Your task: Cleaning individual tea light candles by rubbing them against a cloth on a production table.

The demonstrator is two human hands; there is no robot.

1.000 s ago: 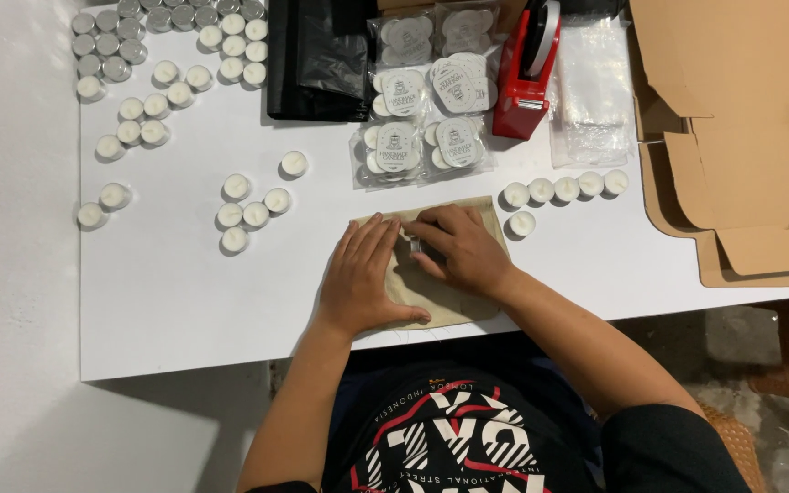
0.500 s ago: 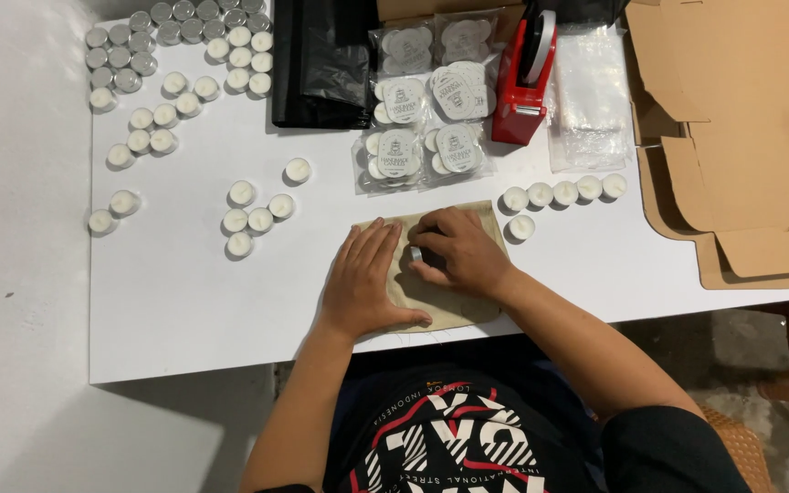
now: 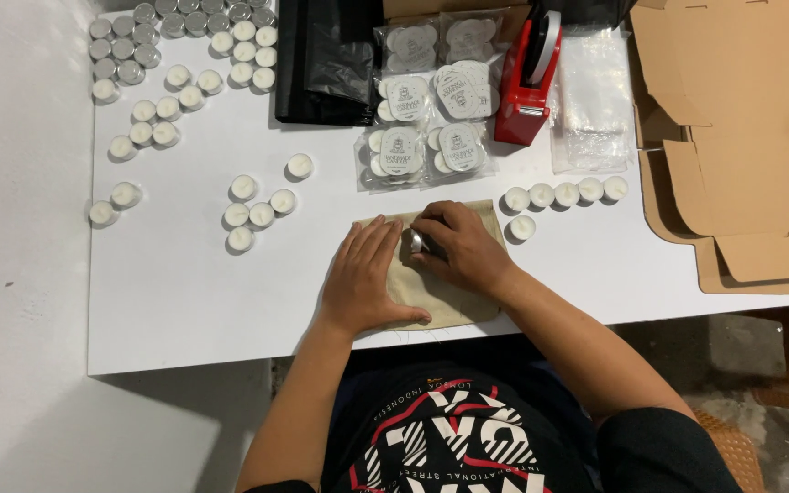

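Many tealights (image 3: 250, 215) across white table (image 3: 184, 301)

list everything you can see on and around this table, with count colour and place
small beige cloth pouch: one, near table edge, under both hands
small silver-rimmed tealight cup: one, in the right hand's fingers, over the pouch
white tealight candles in metal cups: many, loose groups at left and far left corner
row of white tealights: five, one set nearer, right of the pouch
clear bags of round white labels: several, far centre
red tape dispenser: one, far centre-right
black plastic bag: one, far centre-left
clear plastic sleeves: a stack, right of the dispenser
flat brown cardboard boxes: a few, right edge
white table: one
left hand: flat on the pouch
right hand: holding the cup
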